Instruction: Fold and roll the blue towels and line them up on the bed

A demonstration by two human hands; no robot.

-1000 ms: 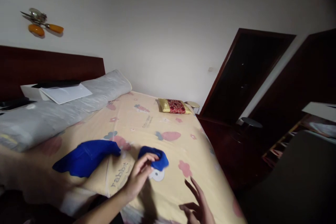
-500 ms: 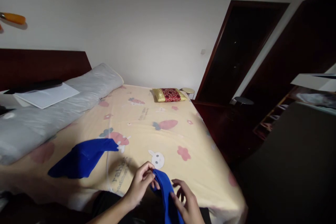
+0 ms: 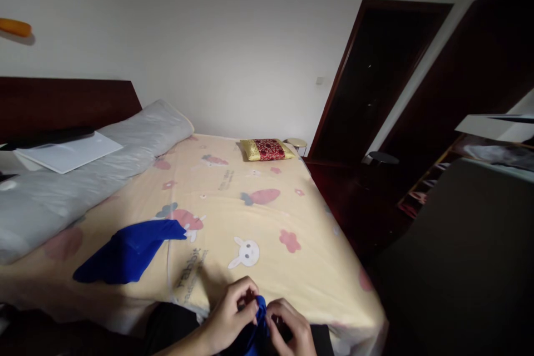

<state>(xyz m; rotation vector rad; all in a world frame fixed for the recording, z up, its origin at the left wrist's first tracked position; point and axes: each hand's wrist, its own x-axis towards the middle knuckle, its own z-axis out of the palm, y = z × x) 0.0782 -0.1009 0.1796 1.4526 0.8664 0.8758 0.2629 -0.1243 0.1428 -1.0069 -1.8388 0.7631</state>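
A strip of blue cloth [image 3: 259, 317] is bunched between my two hands at the bottom edge of the bed. My left hand [image 3: 236, 314] pinches its upper end from the left. On the right side of the cloth, my right hand [image 3: 290, 325] has its thumb and fingers closed on the edge. The lower part of the cloth hangs down out of the frame. Another blue cloth piece [image 3: 129, 250] lies flat on the bedsheet [image 3: 308, 283] to the left.
A grey rolled bedding piece [image 3: 137, 139] with a white flat board [image 3: 70, 151] on it lies at the left. A gold and red pillow [image 3: 269, 150] sits at the far end. Stools stand beyond the bed, and a dark grey surface [image 3: 463, 233] is at the right.
Both hands have moved lower and closer together. My right hand has closed on the blue cloth, which is now gathered between the hands instead of stretched in a loop.
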